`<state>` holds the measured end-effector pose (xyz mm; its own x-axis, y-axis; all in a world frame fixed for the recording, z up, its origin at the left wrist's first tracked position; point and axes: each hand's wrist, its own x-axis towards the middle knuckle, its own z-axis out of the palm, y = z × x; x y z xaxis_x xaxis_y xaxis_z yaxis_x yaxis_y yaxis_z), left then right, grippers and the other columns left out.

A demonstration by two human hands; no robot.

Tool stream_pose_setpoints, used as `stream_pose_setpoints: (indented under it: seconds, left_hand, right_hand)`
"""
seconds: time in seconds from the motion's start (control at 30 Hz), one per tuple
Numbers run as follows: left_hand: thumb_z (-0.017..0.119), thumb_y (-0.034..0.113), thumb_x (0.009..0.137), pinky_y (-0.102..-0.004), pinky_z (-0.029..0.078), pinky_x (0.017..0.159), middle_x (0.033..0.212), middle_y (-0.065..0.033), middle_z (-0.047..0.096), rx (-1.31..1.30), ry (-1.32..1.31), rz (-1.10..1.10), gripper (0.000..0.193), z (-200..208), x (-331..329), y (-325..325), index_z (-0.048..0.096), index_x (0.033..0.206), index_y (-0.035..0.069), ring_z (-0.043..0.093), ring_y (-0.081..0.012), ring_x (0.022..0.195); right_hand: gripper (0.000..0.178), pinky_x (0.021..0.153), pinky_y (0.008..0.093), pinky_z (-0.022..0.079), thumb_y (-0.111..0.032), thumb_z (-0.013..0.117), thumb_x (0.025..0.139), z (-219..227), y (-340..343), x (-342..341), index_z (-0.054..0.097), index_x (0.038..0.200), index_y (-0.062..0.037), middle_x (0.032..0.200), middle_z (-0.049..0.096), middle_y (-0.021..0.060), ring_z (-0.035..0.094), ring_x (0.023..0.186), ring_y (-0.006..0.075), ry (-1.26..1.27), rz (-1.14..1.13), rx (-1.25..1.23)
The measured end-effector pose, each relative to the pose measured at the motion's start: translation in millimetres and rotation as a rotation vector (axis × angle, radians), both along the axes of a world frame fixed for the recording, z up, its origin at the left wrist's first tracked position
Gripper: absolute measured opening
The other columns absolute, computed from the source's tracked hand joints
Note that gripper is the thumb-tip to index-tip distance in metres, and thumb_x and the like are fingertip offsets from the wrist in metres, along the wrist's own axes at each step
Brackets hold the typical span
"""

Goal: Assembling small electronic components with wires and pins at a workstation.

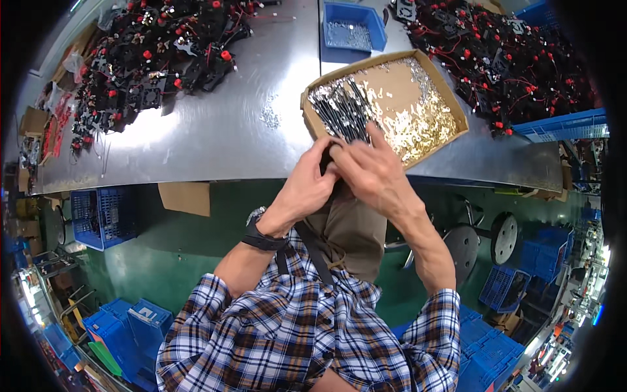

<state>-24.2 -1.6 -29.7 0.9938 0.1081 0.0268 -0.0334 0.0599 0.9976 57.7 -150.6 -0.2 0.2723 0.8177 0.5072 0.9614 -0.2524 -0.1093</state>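
Note:
My left hand (309, 181) and my right hand (373, 174) meet at the table's front edge, just before a shallow cardboard tray (307, 108). Fingers of both are closed in a pinch around a small dark piece, mostly hidden, whose kind I cannot make out. The right hand is a little blurred, one finger raised. In the tray, next to my fingertips, lies a bunch of black rods with metal ends (341, 112). Gold-coloured metal terminals (408, 130) are heaped on its right side, and silver small parts (421, 78) lie toward the far right corner.
A blue bin (353, 49) of small silver parts stands behind the tray. Loose small parts (269, 116) lie on the metal table (215, 140) left of it. Black assemblies with red knobs pile up far left (150, 72) and right (496, 72). A blue basket (562, 125) sits at right.

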Motion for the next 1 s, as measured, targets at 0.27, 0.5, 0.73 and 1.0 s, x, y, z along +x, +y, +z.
stream_pose_setpoints:
  seconds: [0.27, 0.5, 0.73, 1.0]
  left_hand:
    - [0.042, -0.014, 0.076, -0.0293, 0.048, 0.092, 0.111, -0.012, 0.063, -0.05, 0.159, -0.088, 0.052, 3.1, -1.5, -3.6, 0.054, 0.125, -0.003, 0.058, -0.0182, 0.107]
    - [0.06, -0.003, 0.091, -0.0303, 0.047, 0.096, 0.112, -0.0083, 0.066, -0.022, 0.059, -0.019, 0.032, 11.2, -0.7, -3.7, 0.058, 0.123, 0.0, 0.059, -0.0167, 0.107]
    - [0.057, 0.015, 0.103, -0.0296, 0.056, 0.067, 0.096, -0.009, 0.066, -0.259, 0.232, 0.027, 0.023, 16.2, 1.4, 14.2, 0.054, 0.123, 0.003, 0.066, -0.0151, 0.077]
    - [0.054, 0.023, 0.106, -0.0254, 0.054, 0.062, 0.099, -0.0097, 0.067, 0.296, 0.003, 0.396, 0.029, 66.8, 9.4, 152.5, 0.053, 0.129, 0.005, 0.066, -0.0125, 0.074]
  right_hand:
    - [0.027, 0.081, 0.0359, 0.05, -0.03, 0.069, 0.094, 2.5, -8.2, -1.5, 0.058, 0.091, -0.0054, 0.06, 0.063, 0.0064, 0.064, 0.061, 0.0255, 0.146, -0.039, -0.1]
    - [0.041, 0.078, 0.0336, 0.052, -0.037, 0.065, 0.095, 6.0, -11.6, -8.5, 0.062, 0.11, 0.0009, 0.082, 0.072, 0.0116, 0.068, 0.074, 0.0262, 0.141, -0.136, -0.036]
    - [0.031, 0.077, 0.0391, 0.053, -0.032, 0.064, 0.096, 1.9, -28.1, 4.0, 0.062, 0.099, -0.0019, 0.071, 0.068, 0.0095, 0.068, 0.066, 0.0296, 0.197, -0.124, -0.216]
    - [0.036, 0.093, 0.0512, 0.051, -0.018, 0.066, 0.09, -7.3, -179.8, 162.3, 0.061, 0.122, -0.0024, 0.11, 0.068, 0.0259, 0.064, 0.107, 0.0433, 0.147, -0.985, 0.207]
